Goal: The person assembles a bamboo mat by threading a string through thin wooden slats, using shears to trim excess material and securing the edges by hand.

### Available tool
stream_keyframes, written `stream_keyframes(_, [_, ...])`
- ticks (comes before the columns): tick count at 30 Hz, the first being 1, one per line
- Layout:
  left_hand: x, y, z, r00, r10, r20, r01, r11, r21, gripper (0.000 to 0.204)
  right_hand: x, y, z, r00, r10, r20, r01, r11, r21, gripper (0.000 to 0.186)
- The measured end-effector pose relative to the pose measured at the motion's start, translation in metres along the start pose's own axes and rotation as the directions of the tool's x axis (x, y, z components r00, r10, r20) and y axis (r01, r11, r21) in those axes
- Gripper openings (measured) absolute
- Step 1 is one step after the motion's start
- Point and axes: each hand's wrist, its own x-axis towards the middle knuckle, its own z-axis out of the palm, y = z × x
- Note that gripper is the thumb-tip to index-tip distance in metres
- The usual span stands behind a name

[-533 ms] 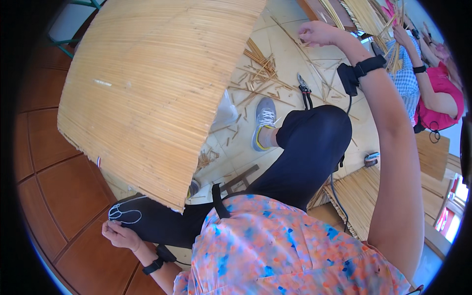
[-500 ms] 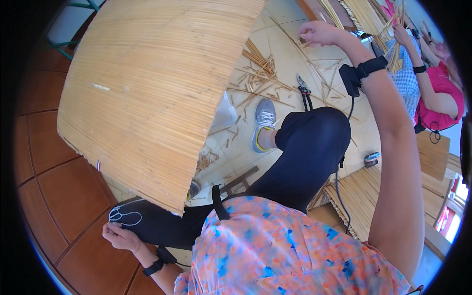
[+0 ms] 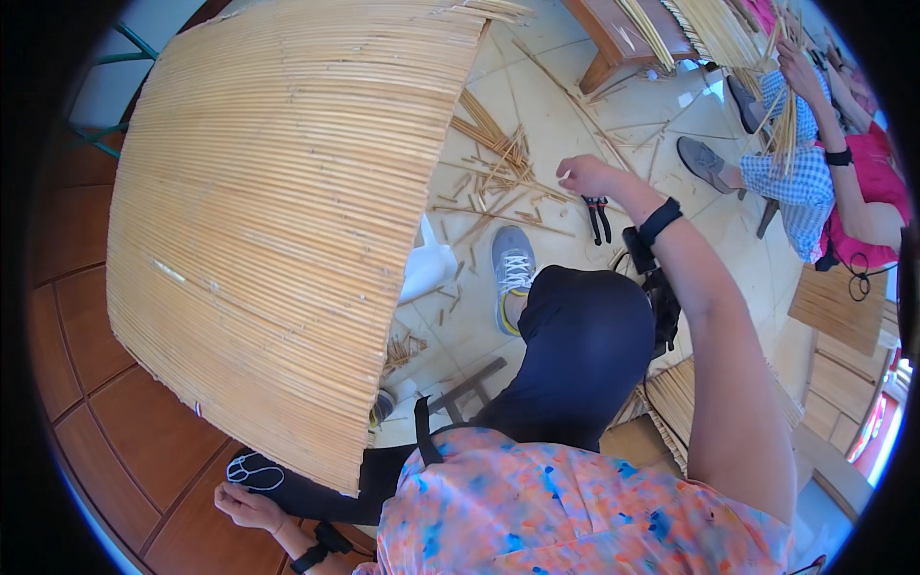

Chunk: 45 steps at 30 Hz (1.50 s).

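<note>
A large mat of straight straw-coloured stalks (image 3: 259, 201) fills the upper left, its near corner hanging over my left thigh. My left hand (image 3: 251, 506) is closed just beyond that corner, fingers pressed together. Against it, on the black trouser leg, lies a looped white cord (image 3: 255, 471); whether the fingers hold its end is unclear. My right hand (image 3: 594, 180) is raised on the right, away from the mat, fingers curled in a pinch. Anything between those fingertips is too small to make out. Below it lie pruning shears (image 3: 597, 220) with dark and red handles, their blades partly hidden.
Cut stalks (image 3: 498, 153) litter the tiled floor beside my grey shoe (image 3: 515, 264). A white plastic item (image 3: 428, 264) shows under the mat's edge. At the upper right, another person's hand (image 3: 797, 69) holds stalks near a wooden bench (image 3: 613, 48). Another mat (image 3: 685, 398) lies right of my knee.
My right hand has come down and toward me, from near the bench to above the shears. My left hand stays beside the cord. The view has shifted, showing more floor and the other person's shoes.
</note>
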Motion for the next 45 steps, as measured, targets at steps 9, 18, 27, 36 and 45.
stream_keyframes(9, [0.000, -0.008, -0.001, 0.997, -0.071, -0.017, 0.072, 0.990, 0.120, 0.018, 0.036, 0.007, 0.069, 0.978, 0.160, -0.136, -0.144, 0.983, 0.116, 0.038])
stream_keyframes(18, [0.010, 0.014, -0.001, 0.993, 0.103, -0.065, -0.075, 0.938, 0.339, 0.023, 0.092, 0.005, 0.089, 0.936, 0.054, -0.347, -0.065, 0.998, -0.019, 0.058])
stream_keyframes(27, [0.010, 0.012, -0.009, 0.991, 0.135, -0.017, -0.116, 0.900, 0.421, 0.025, 0.137, -0.017, 0.083, 0.948, -0.083, -0.307, 0.031, 0.985, -0.170, 0.059])
stream_keyframes(36, [0.014, 0.029, -0.002, 0.991, 0.132, -0.006, -0.117, 0.896, 0.428, 0.028, 0.093, 0.000, 0.141, 0.920, -0.137, -0.366, 0.087, 0.985, -0.150, 0.030])
stream_keyframes(45, [0.012, 0.029, -0.001, 0.997, 0.075, -0.019, -0.061, 0.920, 0.387, 0.027, 0.089, -0.006, 0.119, 0.926, 0.049, -0.374, -0.047, 0.999, 0.014, 0.017])
